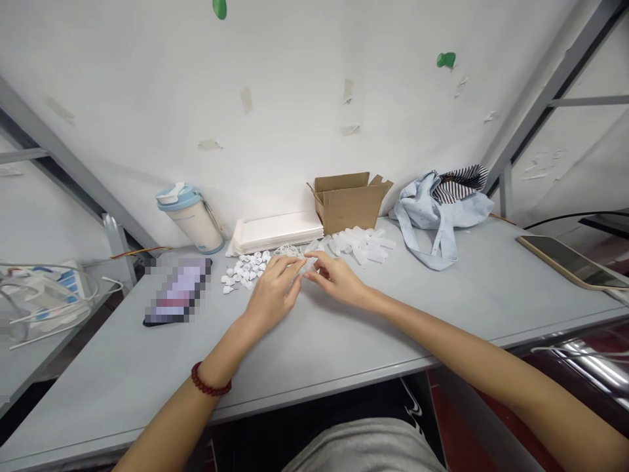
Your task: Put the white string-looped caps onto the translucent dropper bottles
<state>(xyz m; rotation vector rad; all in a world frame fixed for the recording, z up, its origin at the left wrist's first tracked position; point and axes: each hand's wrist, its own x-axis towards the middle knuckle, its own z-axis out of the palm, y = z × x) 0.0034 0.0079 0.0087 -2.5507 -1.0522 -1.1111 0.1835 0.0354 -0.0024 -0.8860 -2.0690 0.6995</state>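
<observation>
the left hand (275,285) and the right hand (337,280) meet low over the middle of the grey counter (344,334), fingertips nearly touching. a small translucent piece (309,267) shows at the meeting point, just beyond the left fingertips and between the right thumb and forefinger. each grip is narrowed, thumb and forefinger curved toward one another; the piece is so small and partly covered that i cannot tell whether either grip is clamped on it or stands slightly apart.

just left of the left hand lies a loose heap of small white parts (246,269). beyond the right hand, spread in front of an open cardboard box (351,206), is a heap of clear pieces (361,246). a flat white stack (278,231) lies beside the box, near the wall (295,85). farther left stand a lidded cup (194,219) and, nearer the person, a phone (179,292), its screen blurred out. a light blue bag (432,210) slumps right of the box, and another device (574,262) lies at the far right. a dark red beaded bracelet (210,381) circles the left wrist.
</observation>
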